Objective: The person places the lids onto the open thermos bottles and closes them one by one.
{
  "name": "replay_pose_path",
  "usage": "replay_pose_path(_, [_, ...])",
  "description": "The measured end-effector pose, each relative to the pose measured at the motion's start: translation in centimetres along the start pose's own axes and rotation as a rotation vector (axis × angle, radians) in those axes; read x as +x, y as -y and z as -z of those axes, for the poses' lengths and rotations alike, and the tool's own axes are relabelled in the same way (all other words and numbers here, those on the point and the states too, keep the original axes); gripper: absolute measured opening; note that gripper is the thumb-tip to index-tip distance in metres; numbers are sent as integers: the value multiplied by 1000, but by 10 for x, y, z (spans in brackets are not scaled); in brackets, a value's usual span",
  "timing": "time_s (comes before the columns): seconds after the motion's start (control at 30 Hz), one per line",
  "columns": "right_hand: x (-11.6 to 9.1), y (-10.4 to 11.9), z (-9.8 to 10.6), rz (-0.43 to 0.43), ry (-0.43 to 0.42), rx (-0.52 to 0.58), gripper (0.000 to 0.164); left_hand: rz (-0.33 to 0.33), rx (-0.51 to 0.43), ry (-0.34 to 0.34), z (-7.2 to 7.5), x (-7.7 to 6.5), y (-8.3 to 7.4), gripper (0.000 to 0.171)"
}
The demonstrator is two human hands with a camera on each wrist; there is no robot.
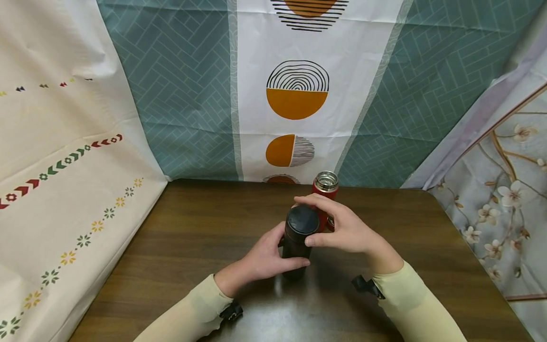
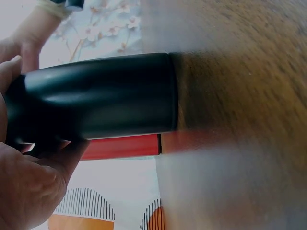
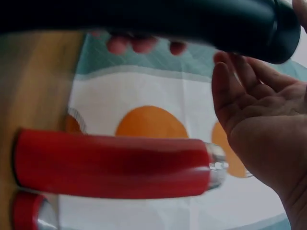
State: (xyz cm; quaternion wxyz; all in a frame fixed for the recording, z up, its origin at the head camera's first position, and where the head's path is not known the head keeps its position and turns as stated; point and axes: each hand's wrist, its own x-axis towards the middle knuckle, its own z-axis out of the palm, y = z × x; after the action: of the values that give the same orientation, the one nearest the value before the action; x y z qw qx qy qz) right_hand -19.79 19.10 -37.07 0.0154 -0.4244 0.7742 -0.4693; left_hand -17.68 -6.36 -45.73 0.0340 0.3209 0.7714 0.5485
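A black vacuum flask [image 1: 295,256] with its cap [image 1: 303,219] on stands upright on the table. My left hand [image 1: 267,254] grips its body, thumb across the near side. Around the cap, the fingers and thumb of my right hand [image 1: 348,228] are spread, with a gap at the palm; how firmly they touch is unclear. Just behind is a red vacuum flask [image 3: 115,165] without a cap, its bare steel neck [image 1: 326,180] showing. Its red cap [image 3: 26,211] rests on the table beside its base, mostly hidden by my right hand in the head view.
The brown wooden table [image 1: 205,209] ends at a patterned cloth [image 1: 188,95] hanging behind. A cream embroidered cloth [image 1: 55,199] hangs at the left, and a floral cloth [image 1: 504,218] at the right. Both wrists wear black straps [image 1: 232,311].
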Motion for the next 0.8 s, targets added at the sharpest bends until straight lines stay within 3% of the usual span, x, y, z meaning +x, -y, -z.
replay_pose_path(0.13, [-4,-6,-9,7,-33,129,79,2,-3,-1,0,0,1,75])
replay_pose_path(0.37, [-4,-12,-18,50,-78,221,69,-15,-17,7,0,1,0,74])
replay_pose_path(0.8, [-5,-7,-28,15,-222,94,68,-55,-23,6,-1,1,-1,72])
